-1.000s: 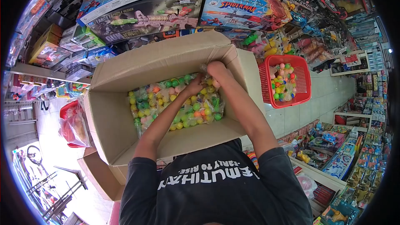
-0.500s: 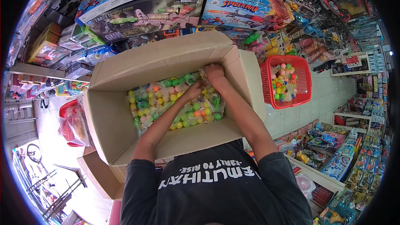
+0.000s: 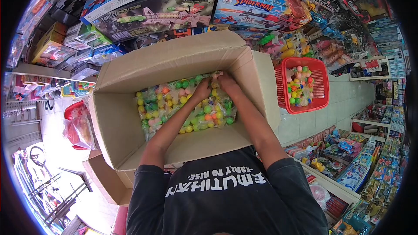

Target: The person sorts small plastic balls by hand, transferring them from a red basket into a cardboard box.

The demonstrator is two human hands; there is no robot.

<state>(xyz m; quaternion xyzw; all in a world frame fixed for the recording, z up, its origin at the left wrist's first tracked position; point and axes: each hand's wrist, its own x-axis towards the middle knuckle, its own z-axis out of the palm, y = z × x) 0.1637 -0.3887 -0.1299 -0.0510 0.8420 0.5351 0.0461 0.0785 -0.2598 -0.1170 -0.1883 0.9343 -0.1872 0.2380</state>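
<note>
A large open cardboard box point(image 3: 117, 113) stands in front of me, with clear plastic bags of small coloured balls point(image 3: 185, 104) covering its bottom. Both hands reach into its far right corner. My left hand point(image 3: 202, 90) has its fingers closed at the edge of a clear plastic bag point(image 3: 215, 79). From the other side, my right hand point(image 3: 225, 83) grips the same plastic with curled fingers. The fingertips are partly hidden by the plastic and the hands themselves.
Right of the box, a red plastic basket point(image 3: 322, 85) holds more bagged balls. Boxed toy guns point(image 3: 161, 15) are stacked behind. Another red basket point(image 3: 72, 115) with plastic in it and a smaller cardboard box point(image 3: 106, 176) stand at left. Toy shelves point(image 3: 348, 161) line the right.
My left hand has shifted slightly up, and my right hand has moved slightly down inside the box's corner. More of the plastic shows between them. The whole view has shifted slightly.
</note>
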